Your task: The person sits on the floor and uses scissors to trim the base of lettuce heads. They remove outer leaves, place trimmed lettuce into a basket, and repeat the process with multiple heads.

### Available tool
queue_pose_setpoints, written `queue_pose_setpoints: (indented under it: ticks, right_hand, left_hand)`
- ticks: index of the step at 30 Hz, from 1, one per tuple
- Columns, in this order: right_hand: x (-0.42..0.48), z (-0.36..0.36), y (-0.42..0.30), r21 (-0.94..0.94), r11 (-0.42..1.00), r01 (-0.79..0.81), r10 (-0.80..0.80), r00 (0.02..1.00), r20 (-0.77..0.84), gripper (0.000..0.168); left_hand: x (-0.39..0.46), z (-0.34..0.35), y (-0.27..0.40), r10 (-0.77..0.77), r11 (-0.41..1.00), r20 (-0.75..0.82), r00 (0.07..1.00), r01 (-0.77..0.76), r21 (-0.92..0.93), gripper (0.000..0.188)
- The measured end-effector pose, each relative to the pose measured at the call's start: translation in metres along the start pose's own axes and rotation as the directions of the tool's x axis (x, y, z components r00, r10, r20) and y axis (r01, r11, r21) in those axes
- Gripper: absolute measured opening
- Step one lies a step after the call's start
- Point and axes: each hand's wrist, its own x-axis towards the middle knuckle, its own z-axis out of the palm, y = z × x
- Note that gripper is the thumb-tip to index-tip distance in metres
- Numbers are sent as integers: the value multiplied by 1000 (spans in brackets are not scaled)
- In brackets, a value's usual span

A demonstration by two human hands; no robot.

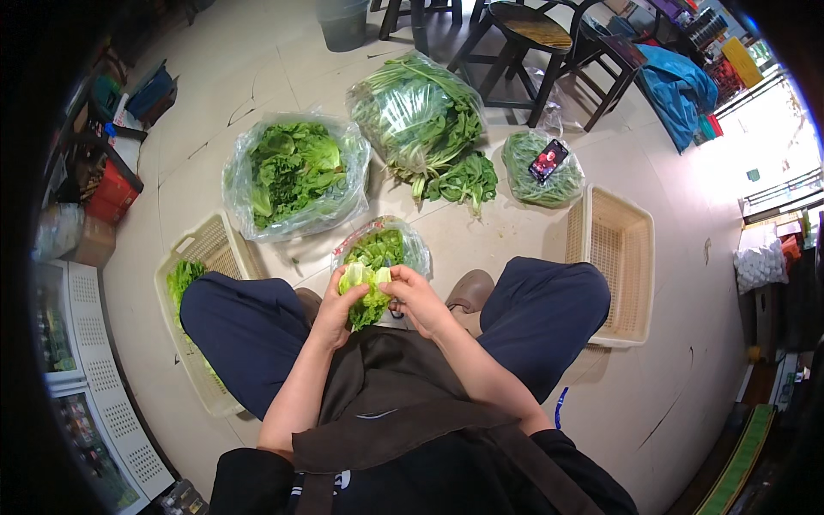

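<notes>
Between my knees, my left hand (336, 308) and my right hand (416, 298) grip a small bunch of pale green lettuce (365, 297) from either side. Its whitish stem ends point away from me, and the frilly leaves hang toward my apron. A pair of dark handles, perhaps scissors, shows partly beneath my right hand. Just beyond the hands, a small clear plastic bag (417, 241) stands on the floor with lettuce leaves (380, 248) inside. Farther left sits a large open plastic bag (235, 187) filled with leaf lettuce (293, 167).
A cream plastic basket (193, 380) with lettuce stands beside my left leg; another basket (621, 270) is at my right. Ahead lie a big bag of leafy greens (418, 109), loose greens (467, 180), and a bag of green beans (560, 187) bearing a phone (548, 160). Wooden stools (531, 29) stand behind.
</notes>
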Motion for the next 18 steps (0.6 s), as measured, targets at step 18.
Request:
queue_pose_setpoints:
  ticks: [18]
  right_hand:
    - [3,7,14,-345,928,143,-169,985,-47,25]
  left_hand:
    - [9,-15,-16,182,946,-94,979,-149,289,40]
